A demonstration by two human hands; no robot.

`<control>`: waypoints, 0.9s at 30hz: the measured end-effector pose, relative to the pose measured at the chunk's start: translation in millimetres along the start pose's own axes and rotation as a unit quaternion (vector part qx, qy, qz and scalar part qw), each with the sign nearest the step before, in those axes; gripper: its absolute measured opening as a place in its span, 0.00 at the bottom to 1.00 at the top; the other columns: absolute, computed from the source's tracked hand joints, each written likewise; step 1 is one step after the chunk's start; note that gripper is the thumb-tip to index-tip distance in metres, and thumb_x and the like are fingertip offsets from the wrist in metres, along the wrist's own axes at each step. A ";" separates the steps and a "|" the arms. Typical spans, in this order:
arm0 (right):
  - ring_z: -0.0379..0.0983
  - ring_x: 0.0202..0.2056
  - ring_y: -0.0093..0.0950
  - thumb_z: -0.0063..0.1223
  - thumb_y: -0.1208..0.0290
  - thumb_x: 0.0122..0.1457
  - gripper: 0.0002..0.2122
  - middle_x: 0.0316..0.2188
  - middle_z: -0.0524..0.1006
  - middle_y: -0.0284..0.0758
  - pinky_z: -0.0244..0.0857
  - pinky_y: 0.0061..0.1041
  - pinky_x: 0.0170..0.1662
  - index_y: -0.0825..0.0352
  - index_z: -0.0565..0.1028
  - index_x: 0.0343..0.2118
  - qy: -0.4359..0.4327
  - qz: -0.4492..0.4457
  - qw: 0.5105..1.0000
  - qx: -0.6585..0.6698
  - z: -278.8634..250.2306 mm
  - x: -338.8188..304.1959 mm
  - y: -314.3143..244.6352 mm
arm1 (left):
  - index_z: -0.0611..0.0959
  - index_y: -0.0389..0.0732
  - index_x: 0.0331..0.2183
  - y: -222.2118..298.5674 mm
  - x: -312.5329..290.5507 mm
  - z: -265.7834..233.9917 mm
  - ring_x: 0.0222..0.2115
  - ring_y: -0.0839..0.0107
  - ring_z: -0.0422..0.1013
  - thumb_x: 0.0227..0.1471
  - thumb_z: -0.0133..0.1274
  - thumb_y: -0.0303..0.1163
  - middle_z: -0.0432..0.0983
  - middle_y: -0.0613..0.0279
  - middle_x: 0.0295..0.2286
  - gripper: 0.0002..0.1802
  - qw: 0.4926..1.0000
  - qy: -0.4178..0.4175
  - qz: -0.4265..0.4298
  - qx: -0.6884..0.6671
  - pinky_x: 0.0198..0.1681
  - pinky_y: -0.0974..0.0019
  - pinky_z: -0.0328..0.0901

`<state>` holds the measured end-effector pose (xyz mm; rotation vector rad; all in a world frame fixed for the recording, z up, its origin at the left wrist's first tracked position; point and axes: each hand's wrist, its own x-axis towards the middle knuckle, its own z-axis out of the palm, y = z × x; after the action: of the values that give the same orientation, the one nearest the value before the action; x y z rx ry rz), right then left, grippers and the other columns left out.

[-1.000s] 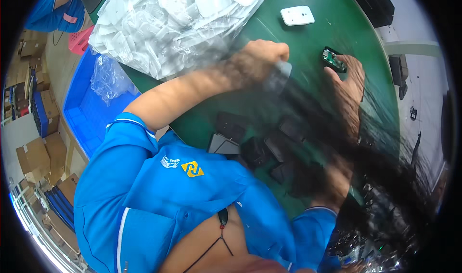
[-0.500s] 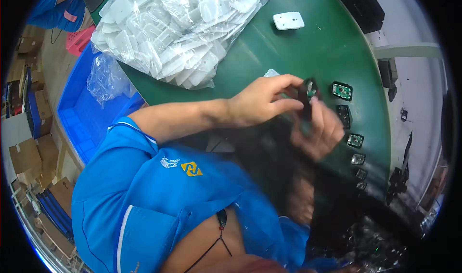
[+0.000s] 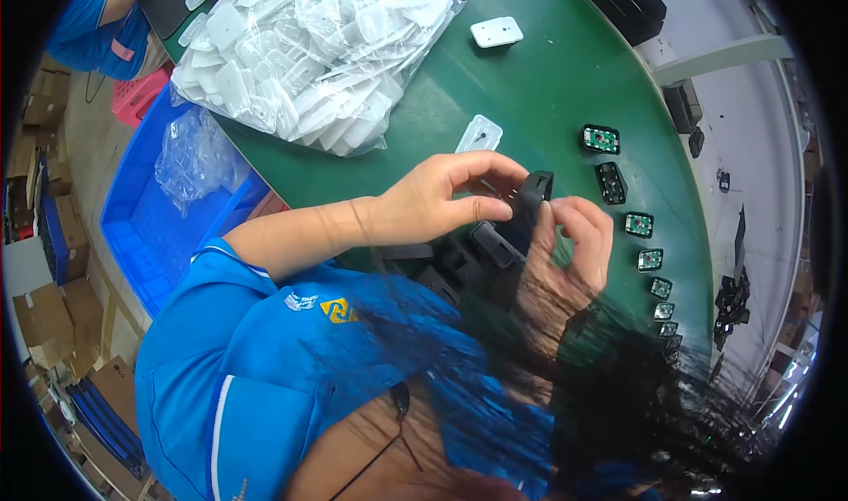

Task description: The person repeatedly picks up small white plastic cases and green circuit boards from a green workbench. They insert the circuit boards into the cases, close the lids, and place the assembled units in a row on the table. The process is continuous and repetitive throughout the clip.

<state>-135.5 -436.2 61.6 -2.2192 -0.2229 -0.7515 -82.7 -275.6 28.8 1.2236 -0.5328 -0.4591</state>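
My left hand (image 3: 428, 199) is partly closed, forefinger and thumb bent around the near-left side of a black casing (image 3: 540, 185), with a gap between them toward the palm. My right hand (image 3: 572, 249) is curled too, its thumb and fingertips brought in against the casing's right side, so I have the piece between both hands, tilted up on edge above the green table (image 3: 548, 86). What lies inside it I can't tell from this angle. Just beyond my left hand lies a pale translucent cover (image 3: 479, 135); farther out sits a white cover (image 3: 496, 32). To the right, a curved row of small black cases (image 3: 639, 224) runs down toward me, several showing green boards. A big clear bag of white pieces (image 3: 291, 64) fills the far left of the table, and beside it stands a blue bin (image 3: 132, 209) with crumpled clear plastic (image 3: 196, 161) in it. Dark cases (image 3: 497, 245) lie below my hands, partly hidden by them, and strands of my hair (image 3: 627, 386) hang across my right forearm, blocking much of the near side.
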 end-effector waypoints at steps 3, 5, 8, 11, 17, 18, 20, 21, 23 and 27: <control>0.71 0.30 0.30 0.56 0.86 0.48 0.08 0.30 0.73 0.39 0.66 0.24 0.30 0.70 0.72 0.31 0.021 -0.035 0.999 -0.033 -3.6 0.4 -9.6 | 0.72 0.35 0.46 1.0 -0.9 5.4 0.39 0.75 0.68 0.53 0.52 0.29 0.72 0.61 0.38 0.19 0.993 0.003 0.085 0.077 0.44 0.70 0.65; 0.71 0.30 0.30 0.56 0.86 0.49 0.08 0.29 0.73 0.40 0.66 0.24 0.31 0.70 0.72 0.32 0.060 -0.001 0.998 0.000 -2.8 -1.5 -12.2 | 0.72 0.35 0.47 -1.0 -0.4 10.3 0.39 0.75 0.68 0.53 0.52 0.30 0.72 0.60 0.38 0.19 0.998 -0.001 0.061 0.024 0.44 0.70 0.64; 0.71 0.30 0.32 0.56 0.85 0.49 0.07 0.29 0.73 0.40 0.66 0.26 0.32 0.71 0.73 0.32 0.064 0.012 0.997 0.032 -3.8 -4.8 -8.3 | 0.71 0.36 0.48 6.1 -1.5 12.6 0.41 0.76 0.67 0.54 0.51 0.29 0.72 0.63 0.39 0.19 0.998 -0.015 -0.018 -0.066 0.47 0.70 0.63; 0.71 0.30 0.34 0.56 0.85 0.49 0.08 0.28 0.73 0.41 0.66 0.28 0.33 0.71 0.73 0.32 0.002 -0.016 1.000 -0.011 -10.6 0.4 -13.8 | 0.71 0.36 0.48 7.1 -2.9 9.5 0.43 0.78 0.66 0.54 0.51 0.29 0.71 0.64 0.40 0.19 0.992 -0.019 -0.048 -0.113 0.48 0.71 0.63; 0.71 0.30 0.33 0.55 0.83 0.49 0.07 0.30 0.73 0.39 0.66 0.27 0.32 0.71 0.73 0.32 -0.065 0.011 0.997 -0.045 -19.2 -5.8 -5.0 | 0.72 0.35 0.47 -15.8 -2.2 11.8 0.42 0.78 0.66 0.53 0.53 0.31 0.71 0.64 0.40 0.20 0.990 -0.019 -0.071 -0.122 0.46 0.72 0.63; 0.71 0.29 0.31 0.55 0.83 0.49 0.06 0.29 0.72 0.39 0.66 0.25 0.31 0.71 0.73 0.31 -0.073 0.020 0.997 -0.035 -19.5 -2.0 -5.8 | 0.72 0.35 0.46 -17.9 -2.4 12.3 0.41 0.78 0.67 0.53 0.54 0.31 0.71 0.64 0.39 0.20 0.989 -0.012 -0.069 -0.129 0.46 0.72 0.63; 0.70 0.28 0.29 0.54 0.84 0.48 0.05 0.28 0.72 0.38 0.66 0.24 0.30 0.71 0.72 0.29 -0.122 0.070 0.990 0.007 -23.6 4.8 -2.8 | 0.73 0.36 0.46 -20.0 -2.9 12.1 0.39 0.78 0.67 0.52 0.54 0.31 0.70 0.64 0.39 0.20 0.993 -0.008 -0.047 -0.106 0.44 0.72 0.63; 0.70 0.27 0.28 0.54 0.84 0.48 0.05 0.28 0.71 0.38 0.66 0.23 0.30 0.71 0.72 0.29 -0.142 0.097 0.985 0.023 -27.3 7.5 -1.5 | 0.73 0.36 0.46 -19.9 -2.0 11.6 0.37 0.78 0.67 0.52 0.54 0.31 0.70 0.64 0.38 0.20 0.996 -0.020 -0.028 -0.079 0.44 0.72 0.63; 0.69 0.25 0.25 0.54 0.84 0.46 0.05 0.27 0.70 0.37 0.65 0.22 0.28 0.71 0.72 0.27 -0.157 0.119 0.980 0.033 -30.1 8.8 1.4 | 0.73 0.36 0.46 -21.5 0.3 11.2 0.36 0.78 0.67 0.51 0.54 0.31 0.70 0.64 0.38 0.19 0.999 -0.037 0.010 -0.033 0.42 0.73 0.63; 0.67 0.27 0.28 0.56 0.83 0.45 0.06 0.27 0.70 0.36 0.63 0.23 0.30 0.70 0.73 0.27 -0.162 0.068 0.984 0.008 -28.2 7.3 7.6 | 0.73 0.36 0.46 -23.0 3.1 7.0 0.37 0.78 0.67 0.53 0.52 0.29 0.70 0.65 0.38 0.18 0.999 -0.037 -0.004 -0.038 0.44 0.72 0.62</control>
<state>-139.3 -462.3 76.1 -2.3057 -0.2320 -0.3101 -85.6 -289.1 8.9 1.1391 -0.5689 -0.5290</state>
